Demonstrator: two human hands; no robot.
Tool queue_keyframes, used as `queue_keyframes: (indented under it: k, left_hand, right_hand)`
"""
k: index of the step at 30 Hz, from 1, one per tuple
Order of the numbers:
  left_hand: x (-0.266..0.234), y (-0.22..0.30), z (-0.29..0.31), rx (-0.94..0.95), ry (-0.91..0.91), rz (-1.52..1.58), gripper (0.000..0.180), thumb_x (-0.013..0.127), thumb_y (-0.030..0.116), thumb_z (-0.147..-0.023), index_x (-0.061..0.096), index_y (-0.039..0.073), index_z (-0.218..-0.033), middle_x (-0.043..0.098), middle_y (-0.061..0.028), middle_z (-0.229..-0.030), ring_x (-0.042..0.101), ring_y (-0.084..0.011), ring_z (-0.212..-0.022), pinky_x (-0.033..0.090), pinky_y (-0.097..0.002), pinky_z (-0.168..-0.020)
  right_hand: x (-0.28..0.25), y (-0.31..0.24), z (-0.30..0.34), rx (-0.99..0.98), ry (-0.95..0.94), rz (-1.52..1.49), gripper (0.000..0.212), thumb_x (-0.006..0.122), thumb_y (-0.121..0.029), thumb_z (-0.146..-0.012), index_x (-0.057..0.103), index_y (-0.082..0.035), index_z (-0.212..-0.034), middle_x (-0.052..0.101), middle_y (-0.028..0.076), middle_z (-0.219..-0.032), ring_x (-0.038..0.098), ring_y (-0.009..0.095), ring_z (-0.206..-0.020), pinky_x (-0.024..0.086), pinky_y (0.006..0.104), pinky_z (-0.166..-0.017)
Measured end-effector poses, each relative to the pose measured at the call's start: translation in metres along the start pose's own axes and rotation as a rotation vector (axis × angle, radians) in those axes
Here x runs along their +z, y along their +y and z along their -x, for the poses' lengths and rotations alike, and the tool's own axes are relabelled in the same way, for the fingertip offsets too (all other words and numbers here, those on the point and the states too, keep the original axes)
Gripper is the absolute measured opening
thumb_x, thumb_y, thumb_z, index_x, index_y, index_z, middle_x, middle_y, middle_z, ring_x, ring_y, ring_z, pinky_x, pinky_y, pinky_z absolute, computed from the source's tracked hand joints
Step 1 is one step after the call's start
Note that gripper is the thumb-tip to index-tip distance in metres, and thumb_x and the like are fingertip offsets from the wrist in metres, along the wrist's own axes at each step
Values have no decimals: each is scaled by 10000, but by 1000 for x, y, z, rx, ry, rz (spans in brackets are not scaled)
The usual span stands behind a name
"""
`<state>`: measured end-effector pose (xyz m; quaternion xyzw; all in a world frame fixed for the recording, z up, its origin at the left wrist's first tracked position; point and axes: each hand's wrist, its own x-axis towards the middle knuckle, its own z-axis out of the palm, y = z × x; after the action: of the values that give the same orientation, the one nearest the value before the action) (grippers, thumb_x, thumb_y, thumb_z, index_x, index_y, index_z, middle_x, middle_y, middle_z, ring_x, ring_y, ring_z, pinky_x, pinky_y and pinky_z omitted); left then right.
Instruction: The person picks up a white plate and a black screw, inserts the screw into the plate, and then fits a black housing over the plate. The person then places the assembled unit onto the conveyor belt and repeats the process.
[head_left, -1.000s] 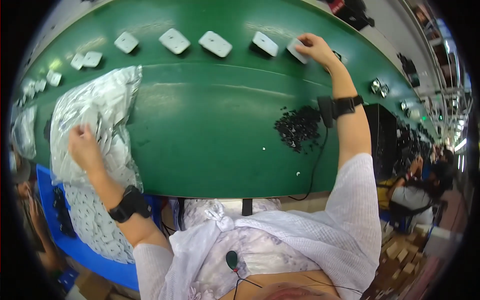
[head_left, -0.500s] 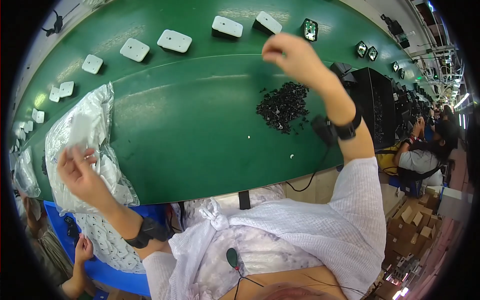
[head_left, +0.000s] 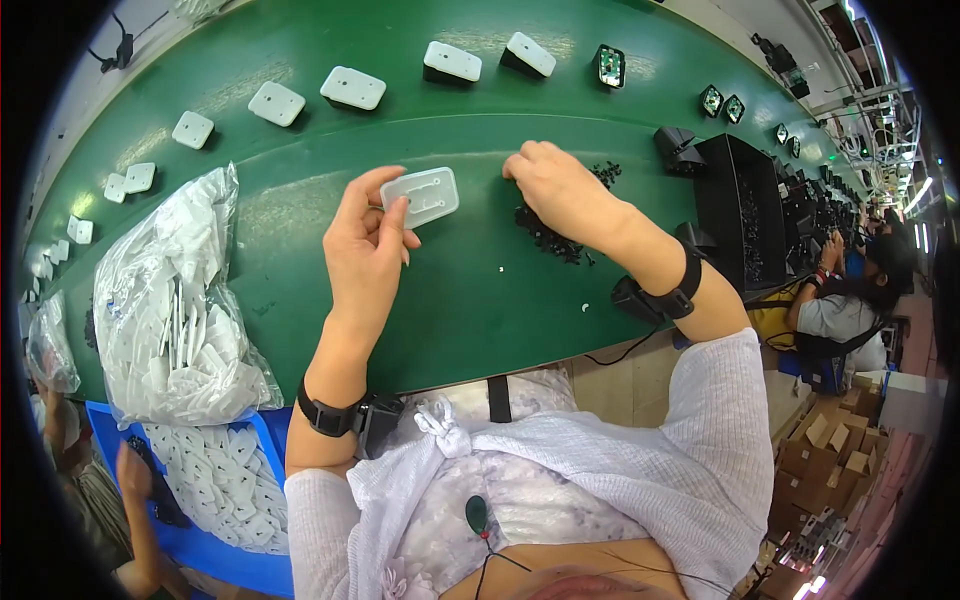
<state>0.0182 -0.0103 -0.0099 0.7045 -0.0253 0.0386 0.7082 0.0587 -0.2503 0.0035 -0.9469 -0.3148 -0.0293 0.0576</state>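
My left hand (head_left: 362, 235) grips a white rounded plastic cover (head_left: 428, 193) between thumb and fingers, its hollow side with small posts facing up. To the right, my right hand (head_left: 565, 192) hangs at the near-left side of a pile of small black parts (head_left: 562, 243), covering much of it. Its fingers are pressed together, and whatever they hold, if anything, is too small to tell. A clear plastic bag (head_left: 190, 300) full of white covers lies left of my left arm.
Along the far side of the green table (head_left: 470, 340) runs a row of white-topped boxes (head_left: 452, 60) and open black housings with circuit boards (head_left: 610, 67). A black bin (head_left: 735, 200) stands at right. At lower left is a blue crate (head_left: 180, 545) of white pieces, with another person's arm (head_left: 140, 510) beside it.
My left hand has moved right from the bag to mid-table with the white cover. My right hand has come down from the far row of boxes to the pile of black parts.
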Motion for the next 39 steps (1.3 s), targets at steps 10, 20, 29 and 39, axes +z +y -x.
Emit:
queue_keyframes:
  k: [10, 20, 29, 39]
  left_hand:
    - [6, -1, 7, 29, -62, 39, 151, 621, -23, -857, 654, 1, -1002, 603, -59, -885, 594, -97, -603, 447, -206, -477]
    - [1, -7, 5, 268, -64, -185, 165, 601, -63, -842, 647, 4, -986, 594, -69, -829, 592, -126, -604, 486, -237, -508]
    - [0, -11, 1, -162, -75, 232, 163, 564, -35, -893, 590, -36, -1053, 625, -62, -852, 620, -119, -733, 523, -234, -662]
    - [-3, -11, 1, -257, -136, 348, 108, 603, 8, -894, 601, -45, -987, 609, -72, -960, 621, -123, -796, 516, -239, -732]
  right_hand:
    - [-11, -62, -11, 405, 228, -1458, 128, 634, -48, -890, 616, 20, -997, 623, 55, -980, 598, 104, -871, 500, 237, -773]
    - [7, -84, -20, 321, 380, -1198, 87, 650, -31, -865, 634, -9, -948, 563, 10, -887, 545, 87, -811, 449, 229, -754]
    - [1, -82, -18, 337, 425, -950, 66, 690, -41, -817, 645, -30, -863, 570, 15, -843, 479, 91, -705, 394, 229, -635]
    - [14, -92, -21, 402, 500, -803, 86, 699, -23, -800, 620, -22, -836, 561, 31, -796, 494, 104, -673, 407, 231, -600]
